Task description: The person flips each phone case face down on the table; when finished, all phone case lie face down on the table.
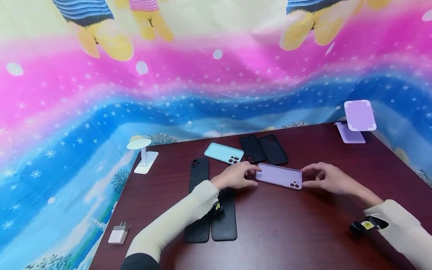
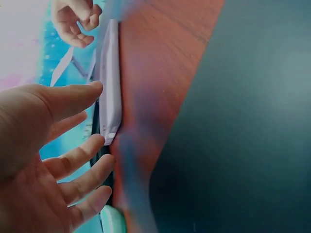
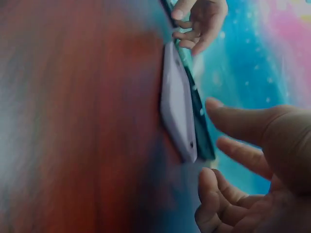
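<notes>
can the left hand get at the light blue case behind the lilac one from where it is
Probably yes: the left hand sits at the lilac case's end, and the light blue case lies just beyond it on bare table, with nothing between.

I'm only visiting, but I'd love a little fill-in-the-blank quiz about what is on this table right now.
1. The phone case lying between the left hand and the right hand is ____ in colour.
2. The white charger plug lies near the table's front ____ corner.
3. The light blue case lies beside two ____ cases.

Missing words: lilac; left; black
</notes>
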Available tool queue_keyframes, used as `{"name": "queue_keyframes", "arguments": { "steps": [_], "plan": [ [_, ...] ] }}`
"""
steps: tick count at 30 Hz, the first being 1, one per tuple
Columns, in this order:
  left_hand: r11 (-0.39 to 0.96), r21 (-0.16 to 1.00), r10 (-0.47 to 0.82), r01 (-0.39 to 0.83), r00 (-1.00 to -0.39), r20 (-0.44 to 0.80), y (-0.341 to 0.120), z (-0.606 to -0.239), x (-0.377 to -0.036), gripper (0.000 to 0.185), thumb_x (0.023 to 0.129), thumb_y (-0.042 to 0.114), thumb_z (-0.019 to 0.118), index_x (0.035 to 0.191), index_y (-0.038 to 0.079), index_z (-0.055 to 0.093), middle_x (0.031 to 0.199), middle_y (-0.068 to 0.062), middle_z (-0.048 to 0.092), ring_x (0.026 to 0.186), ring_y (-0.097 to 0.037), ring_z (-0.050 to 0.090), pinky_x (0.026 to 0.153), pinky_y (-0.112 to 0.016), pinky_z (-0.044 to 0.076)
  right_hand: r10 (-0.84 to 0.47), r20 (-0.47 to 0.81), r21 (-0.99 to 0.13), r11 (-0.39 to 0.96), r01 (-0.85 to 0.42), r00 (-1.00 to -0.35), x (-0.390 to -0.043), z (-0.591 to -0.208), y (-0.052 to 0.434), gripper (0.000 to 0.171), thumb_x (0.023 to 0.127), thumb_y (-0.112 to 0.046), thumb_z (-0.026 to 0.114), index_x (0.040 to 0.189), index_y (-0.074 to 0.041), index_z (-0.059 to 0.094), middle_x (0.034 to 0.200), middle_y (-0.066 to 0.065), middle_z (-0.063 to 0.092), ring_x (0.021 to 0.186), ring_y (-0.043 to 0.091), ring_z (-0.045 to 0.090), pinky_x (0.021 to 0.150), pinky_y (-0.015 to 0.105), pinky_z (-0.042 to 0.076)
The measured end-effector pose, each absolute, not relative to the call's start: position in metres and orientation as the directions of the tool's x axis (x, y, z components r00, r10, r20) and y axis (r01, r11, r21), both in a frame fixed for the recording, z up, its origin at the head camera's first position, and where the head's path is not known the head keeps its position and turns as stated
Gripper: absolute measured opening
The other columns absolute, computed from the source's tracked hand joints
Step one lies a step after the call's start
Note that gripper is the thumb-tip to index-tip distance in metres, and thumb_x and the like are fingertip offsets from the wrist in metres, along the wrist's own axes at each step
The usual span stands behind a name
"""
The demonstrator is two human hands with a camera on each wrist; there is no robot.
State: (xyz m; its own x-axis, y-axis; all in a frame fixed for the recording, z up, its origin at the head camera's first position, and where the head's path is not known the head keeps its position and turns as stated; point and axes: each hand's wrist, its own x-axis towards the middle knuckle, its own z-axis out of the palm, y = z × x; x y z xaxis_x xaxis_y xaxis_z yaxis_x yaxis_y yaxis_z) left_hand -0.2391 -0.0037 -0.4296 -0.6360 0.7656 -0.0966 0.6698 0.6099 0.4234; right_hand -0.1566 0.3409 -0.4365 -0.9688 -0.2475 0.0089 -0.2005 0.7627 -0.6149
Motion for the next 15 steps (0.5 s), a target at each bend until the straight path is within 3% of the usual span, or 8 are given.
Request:
{"name": "queue_keyframes", "arguments": {
  "steps": [5,12,15],
  "plan": [
    [0.617,0.37,0.772,0.695,-0.626,-0.11,0.007,-0.437,-0.24,0.036,0.097,0.035,0.073,0.131,0.025,0.069,0.123,0.001,0.067,0.108,-0.015,0.064,0.09,-0.026,0.051,-0.298,0.056,-0.586,0.763,-0.273,-0.953,-0.164,-0.451,0.353,0.033,0.094,-0.017,0.075,0.126,-0.014,0.072,0.122,0.011,0.071,0.092,0.009,0.058,0.076,0.022,0.052],
    [0.611,0.36,0.776,0.705,-0.624,-0.094,0.014,-0.44,-0.243,0.017,0.097,0.028,0.072,0.113,0.023,0.075,0.118,0.003,0.067,0.104,-0.012,0.061,0.091,-0.026,0.05,-0.349,0.144,-0.489,0.788,-0.373,-0.926,-0.176,-0.461,0.354,0.026,0.089,-0.009,0.078,0.113,-0.018,0.079,0.102,0.002,0.067,0.077,0.004,0.047,0.065,0.023,0.042],
    [0.609,0.362,0.774,0.706,-0.628,-0.079,0.016,-0.443,-0.243,0.01,0.098,0.026,0.071,0.106,0.022,0.075,0.112,0.004,0.067,0.099,-0.01,0.06,0.088,-0.023,0.05,-0.376,0.173,-0.451,0.791,-0.412,-0.91,-0.179,-0.463,0.353,0.023,0.087,-0.009,0.08,0.108,-0.019,0.079,0.098,-0.001,0.065,0.077,0.003,0.049,0.065,0.023,0.044]
  ]
}}
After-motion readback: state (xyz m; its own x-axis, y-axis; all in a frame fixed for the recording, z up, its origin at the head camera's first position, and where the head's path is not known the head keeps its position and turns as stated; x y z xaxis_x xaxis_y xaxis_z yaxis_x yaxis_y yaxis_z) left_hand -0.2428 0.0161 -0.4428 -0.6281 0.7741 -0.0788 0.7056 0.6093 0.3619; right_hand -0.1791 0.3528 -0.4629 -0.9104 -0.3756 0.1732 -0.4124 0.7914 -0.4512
